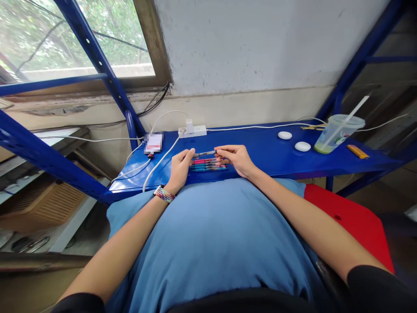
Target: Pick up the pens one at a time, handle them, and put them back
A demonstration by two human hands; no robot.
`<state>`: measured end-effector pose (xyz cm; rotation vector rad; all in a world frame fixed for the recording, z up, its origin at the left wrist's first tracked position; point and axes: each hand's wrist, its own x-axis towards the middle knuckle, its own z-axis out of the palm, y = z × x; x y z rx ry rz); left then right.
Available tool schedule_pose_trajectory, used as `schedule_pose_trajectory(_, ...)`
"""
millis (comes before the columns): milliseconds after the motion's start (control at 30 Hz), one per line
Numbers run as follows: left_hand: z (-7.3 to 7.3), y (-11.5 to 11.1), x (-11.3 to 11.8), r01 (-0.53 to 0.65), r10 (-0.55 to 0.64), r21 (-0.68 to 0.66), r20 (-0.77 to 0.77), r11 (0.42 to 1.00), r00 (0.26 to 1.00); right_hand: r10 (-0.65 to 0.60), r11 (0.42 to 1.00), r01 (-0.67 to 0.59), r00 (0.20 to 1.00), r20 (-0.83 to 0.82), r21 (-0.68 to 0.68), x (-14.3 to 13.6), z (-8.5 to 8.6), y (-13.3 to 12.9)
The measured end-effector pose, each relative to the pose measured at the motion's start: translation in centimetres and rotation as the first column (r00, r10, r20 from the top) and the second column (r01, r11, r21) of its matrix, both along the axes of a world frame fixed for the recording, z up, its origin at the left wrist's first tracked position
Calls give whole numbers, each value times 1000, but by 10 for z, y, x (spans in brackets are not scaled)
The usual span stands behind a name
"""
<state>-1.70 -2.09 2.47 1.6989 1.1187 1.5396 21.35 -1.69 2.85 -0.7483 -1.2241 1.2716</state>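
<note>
A slim clear pen with a dark refill (206,153) is held level between my two hands. My left hand (181,168) pinches its left end, and my right hand (237,160) grips the right end between thumb and fingertips. Just below it, several pens lie side by side on the blue table (257,150): pinkish-red ones (204,161) on the far side and teal-blue ones (208,168) nearer my body. The fingers of my right hand partly cover the right ends of the red pens.
A white power strip (197,131) with cables lies at the table's back, a pixelated card-like item (154,142) at left. Rightward are two white oval objects (284,135), a plastic cup with a straw (339,134) and an orange packet (357,151). Blue posts flank the table.
</note>
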Motion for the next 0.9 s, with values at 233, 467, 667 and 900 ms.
schedule_pose_trajectory(233, 3, 2, -1, -10, 12, 37, -54, 999, 998, 10, 1000, -11, 999, -43, -6, 4, 1, 2)
schedule_pose_trajectory(467, 1, 7, -4, 38, -38, -1, 16, 999, 999, -48, 999, 47, 998, -49, -12, 6, -2, 6)
schedule_pose_trajectory(667, 4, 10, -9, 12, -12, -19, -41, 1000, 999, -64, 996, 59, 996, -66, -70, 10, -1, 9)
schedule_pose_trajectory(900, 2, 15, -12, 67, -68, -15, -63, 998, 996, -85, 992, 77, 993, -77, -103, 10, -2, 9)
